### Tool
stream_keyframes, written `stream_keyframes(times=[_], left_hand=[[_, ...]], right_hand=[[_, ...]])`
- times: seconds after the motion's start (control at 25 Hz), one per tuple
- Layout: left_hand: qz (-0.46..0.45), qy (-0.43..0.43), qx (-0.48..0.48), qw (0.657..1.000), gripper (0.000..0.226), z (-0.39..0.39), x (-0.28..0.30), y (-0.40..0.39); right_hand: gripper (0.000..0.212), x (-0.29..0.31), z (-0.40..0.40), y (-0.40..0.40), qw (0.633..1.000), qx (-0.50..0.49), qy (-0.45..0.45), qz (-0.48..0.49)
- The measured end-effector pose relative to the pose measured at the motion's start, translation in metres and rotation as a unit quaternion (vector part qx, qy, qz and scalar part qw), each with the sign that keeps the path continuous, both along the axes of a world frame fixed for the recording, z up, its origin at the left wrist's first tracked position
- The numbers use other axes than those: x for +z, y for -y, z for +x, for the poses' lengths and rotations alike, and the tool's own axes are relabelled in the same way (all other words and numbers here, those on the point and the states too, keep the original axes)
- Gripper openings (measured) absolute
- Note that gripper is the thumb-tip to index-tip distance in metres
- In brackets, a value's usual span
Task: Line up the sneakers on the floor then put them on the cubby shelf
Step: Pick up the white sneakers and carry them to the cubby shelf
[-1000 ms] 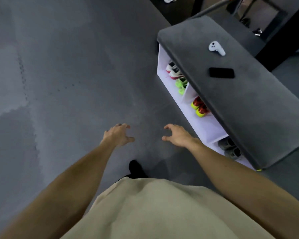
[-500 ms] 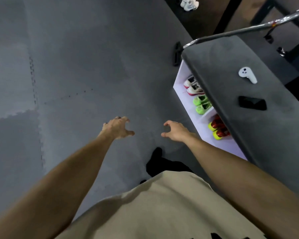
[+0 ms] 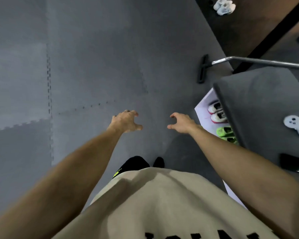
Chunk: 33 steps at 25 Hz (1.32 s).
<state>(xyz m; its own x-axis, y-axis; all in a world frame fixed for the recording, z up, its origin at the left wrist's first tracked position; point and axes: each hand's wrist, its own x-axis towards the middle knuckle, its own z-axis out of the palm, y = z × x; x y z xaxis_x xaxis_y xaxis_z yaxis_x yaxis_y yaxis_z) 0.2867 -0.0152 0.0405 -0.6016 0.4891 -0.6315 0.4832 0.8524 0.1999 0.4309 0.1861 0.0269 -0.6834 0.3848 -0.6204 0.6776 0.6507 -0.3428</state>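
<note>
Showing fewer sneakers [image 3: 217,113], hands [image 3: 126,121] empty.

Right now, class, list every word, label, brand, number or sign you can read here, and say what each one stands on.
Black letters on the beige shirt: cut off by the bottom edge, unreadable.
Yellow-green mark on the black trouser leg: too small and blurred to read.
White handheld controller on the grey padded bench top: no readable text.

Both bare arms reach forward and down; the left hand [image 3: 126,121] and right hand [image 3: 182,123] hang apart, fingers loosely curled, holding nothing.
</note>
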Motion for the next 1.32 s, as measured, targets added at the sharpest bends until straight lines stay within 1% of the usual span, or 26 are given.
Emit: stream_keyframes(times=[0.08,0.28,0.48,0.72,0.88,1.0,1.16,1.32], left_hand=[[-0.004,0.005,0.004,1.000,0.073,-0.031,0.000,-0.013],[-0.016,0.017,-0.007,1.000,0.073,-0.156,-0.018,-0.054],[-0.010,0.019,-0.036,0.999,0.075,-0.304,-0.008,-0.104],[-0.014,0.019,-0.085,0.996,0.076,-0.438,-0.009,-0.183],[-0.002,0.015,-0.100,0.995,0.077,-0.527,-0.018,-0.258],[-0.001,0.031,-0.091,0.995,0.078,-0.597,-0.020,-0.332],[-0.006,0.033,-0.091,0.995,0.079,-0.667,-0.013,-0.410],[-0.012,0.036,-0.107,0.994,0.079,-0.734,-0.010,-0.480]], right_hand=[[0.061,0.003,-0.038,-0.014,1.000,0.013,0.005,-0.001],[0.061,-0.007,-0.169,-0.054,0.999,0.029,0.017,-0.001],[0.057,0.007,-0.306,-0.094,1.000,-0.001,0.022,-0.003],[0.056,0.014,-0.425,-0.156,0.999,-0.033,0.012,-0.029],[0.057,0.005,-0.507,-0.219,0.999,-0.042,0.011,-0.031],[0.057,0.002,-0.574,-0.289,0.998,-0.056,0.016,-0.027],[0.058,0.005,-0.647,-0.370,0.998,-0.047,0.032,0.004],[0.061,0.011,-0.712,-0.441,0.998,-0.053,0.040,-0.008]])
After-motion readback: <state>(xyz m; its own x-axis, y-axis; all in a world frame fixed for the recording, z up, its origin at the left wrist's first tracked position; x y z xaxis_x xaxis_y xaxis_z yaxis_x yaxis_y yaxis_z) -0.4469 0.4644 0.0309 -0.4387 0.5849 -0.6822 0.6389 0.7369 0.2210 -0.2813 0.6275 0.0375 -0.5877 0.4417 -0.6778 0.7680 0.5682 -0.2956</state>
